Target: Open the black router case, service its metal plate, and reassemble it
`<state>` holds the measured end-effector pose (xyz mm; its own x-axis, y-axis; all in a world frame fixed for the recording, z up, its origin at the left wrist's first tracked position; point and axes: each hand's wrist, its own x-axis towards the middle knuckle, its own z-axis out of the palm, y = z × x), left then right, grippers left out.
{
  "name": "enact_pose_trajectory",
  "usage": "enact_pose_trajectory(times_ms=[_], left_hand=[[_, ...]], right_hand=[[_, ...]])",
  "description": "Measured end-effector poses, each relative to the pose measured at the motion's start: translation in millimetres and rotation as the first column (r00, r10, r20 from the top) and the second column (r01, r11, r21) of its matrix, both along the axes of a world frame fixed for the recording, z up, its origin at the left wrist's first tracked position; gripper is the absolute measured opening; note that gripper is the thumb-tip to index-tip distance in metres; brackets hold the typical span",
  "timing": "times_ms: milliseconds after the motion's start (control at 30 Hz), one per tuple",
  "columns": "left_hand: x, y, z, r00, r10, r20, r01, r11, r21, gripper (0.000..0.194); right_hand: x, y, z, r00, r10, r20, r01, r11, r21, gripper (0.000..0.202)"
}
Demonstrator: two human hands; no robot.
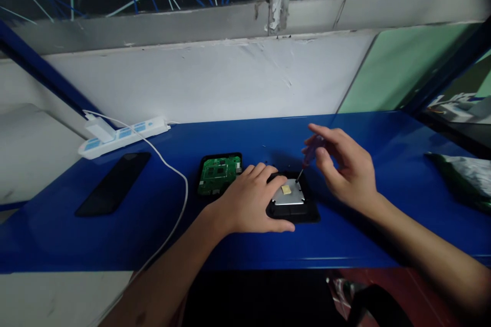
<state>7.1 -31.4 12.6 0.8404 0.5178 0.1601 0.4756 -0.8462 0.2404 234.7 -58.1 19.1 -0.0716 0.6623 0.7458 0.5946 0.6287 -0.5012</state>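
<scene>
My right hand (345,168) grips a small screwdriver (313,150) with a see-through purple handle. The screwdriver's thin shaft slants down, its tip at the far right corner of a silver metal plate (293,198). This plate lies in a black plastic casing (312,213) and bears a small yellowish square pad (286,190). My left hand (255,199) holds the casing at its left side, thumb along the near edge and index finger on the plate. Beside that hand, a green circuit board (218,171) sits in another black housing (200,184).
A black phone (115,184) lies on the blue table (337,250) at the left. Behind it is a white power strip (126,135) with a plugged-in charger (100,129). A white cable (186,189) curves across the table. At the right edge lies a green and silver bag (466,176).
</scene>
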Motion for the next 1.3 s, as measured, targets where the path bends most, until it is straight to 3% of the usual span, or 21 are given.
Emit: enact_pose_trajectory(times_ms=[133, 500, 767, 1067, 1300], left_hand=[[-0.6, 0.3, -0.8, 1.000, 0.001, 0.006, -0.001, 1.000, 0.004, 0.085], [-0.1, -1.2, -1.5, 1.000, 0.014, -0.005, -0.014, 1.000, 0.022, 0.085], [-0.1, -0.8, -0.3, 1.000, 0.011, -0.017, -0.011, 1.000, 0.023, 0.085], [-0.5, -0.6, 1.3, 1.000, 0.010, -0.010, -0.010, 1.000, -0.002, 0.085], [-0.2, -0.5, 0.3, 1.000, 0.005, -0.026, -0.004, 1.000, 0.017, 0.087]], right_hand=[[0.5, 2.3, -0.2, 0.998, -0.055, 0.025, 0.054, 0.998, 0.030, 0.041], [0.2, -0.2, -3.2, 0.998, 0.049, -0.031, -0.051, 0.996, -0.071, 0.049], [0.5, 0.2, -5.2, 0.999, 0.012, -0.033, -0.014, 0.999, -0.049, 0.055], [-0.7, 0.8, -1.3, 1.000, -0.011, -0.018, 0.010, 1.000, -0.014, 0.035], [-0.7, -0.9, -1.1, 0.999, 0.028, -0.021, -0.029, 0.999, -0.039, 0.052]])
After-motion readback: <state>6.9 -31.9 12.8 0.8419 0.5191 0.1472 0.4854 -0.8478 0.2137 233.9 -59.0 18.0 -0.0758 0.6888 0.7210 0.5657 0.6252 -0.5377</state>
